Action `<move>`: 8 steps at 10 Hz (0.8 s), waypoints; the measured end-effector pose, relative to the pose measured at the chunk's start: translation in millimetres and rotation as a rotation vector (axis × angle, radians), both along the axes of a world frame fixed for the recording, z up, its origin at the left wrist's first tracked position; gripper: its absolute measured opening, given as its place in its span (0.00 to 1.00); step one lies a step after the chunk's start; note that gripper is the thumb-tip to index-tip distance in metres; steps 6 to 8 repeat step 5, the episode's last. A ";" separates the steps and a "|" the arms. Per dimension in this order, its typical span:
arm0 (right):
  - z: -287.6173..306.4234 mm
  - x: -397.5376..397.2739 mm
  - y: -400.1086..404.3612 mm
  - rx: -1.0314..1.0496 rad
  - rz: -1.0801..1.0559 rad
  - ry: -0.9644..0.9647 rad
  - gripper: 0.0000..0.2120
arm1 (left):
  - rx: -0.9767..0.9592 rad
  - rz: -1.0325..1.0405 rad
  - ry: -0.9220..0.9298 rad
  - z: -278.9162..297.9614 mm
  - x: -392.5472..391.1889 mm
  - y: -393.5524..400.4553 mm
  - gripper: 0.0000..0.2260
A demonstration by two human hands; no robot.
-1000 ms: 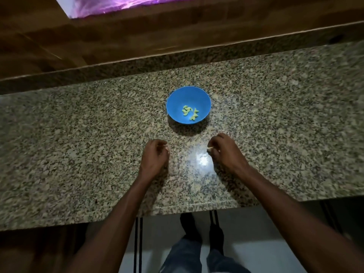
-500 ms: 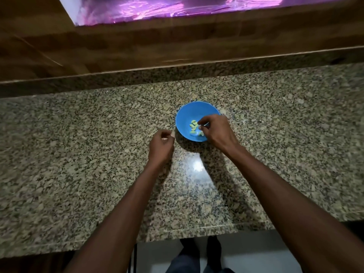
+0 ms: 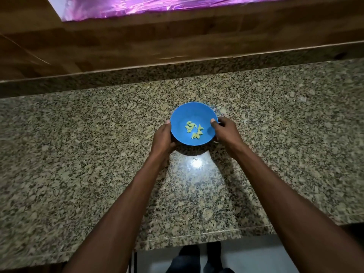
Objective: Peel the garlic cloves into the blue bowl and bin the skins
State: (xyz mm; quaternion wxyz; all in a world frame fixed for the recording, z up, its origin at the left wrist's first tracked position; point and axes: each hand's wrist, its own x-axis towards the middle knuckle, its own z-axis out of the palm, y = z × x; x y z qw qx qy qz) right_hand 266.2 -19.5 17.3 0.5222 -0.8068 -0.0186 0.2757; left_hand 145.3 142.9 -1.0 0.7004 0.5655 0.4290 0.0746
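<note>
Your left hand [image 3: 162, 137] cups the left side of the small round blue plastic bowl [image 3: 194, 112], its thumb lying up along the rim and the fingers curled under and out of sight. Your right hand [image 3: 226, 133] grips the opposite side, thumb hooked over the rim onto the inner wall and the fingers wrapped round the outside. Both hands are closed on the bowl, one to each side.

Inside, on the bowl's floor, lies a loose cluster of small pale yellow-green peeled garlic cloves [image 3: 194, 130], close together and some touching. You cannot tell whether the bowl rests on the surface or is raised just off it; a dark shadow sits beneath its near edge.

The bowl sits near the middle of the speckled brown-and-cream granite tabletop [image 3: 78, 154], which shows a bright glare spot just in front of it. Behind the tabletop rises a brown wooden panel [image 3: 177, 40], topped by a strip of shiny purple foil [image 3: 137, 6].
</note>
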 end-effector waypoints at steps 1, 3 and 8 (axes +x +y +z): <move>-1.4 -3.1 3.7 -0.012 0.018 0.027 0.15 | 0.020 0.013 0.021 1.5 -6.1 3.4 0.20; 3.7 -0.4 -6.3 -0.082 0.050 -0.120 0.23 | 0.236 -0.047 0.059 9.3 -17.5 1.1 0.20; 30.6 3.1 -19.6 -0.168 0.198 -0.624 0.23 | 0.988 -0.179 0.121 42.2 -19.0 7.1 0.17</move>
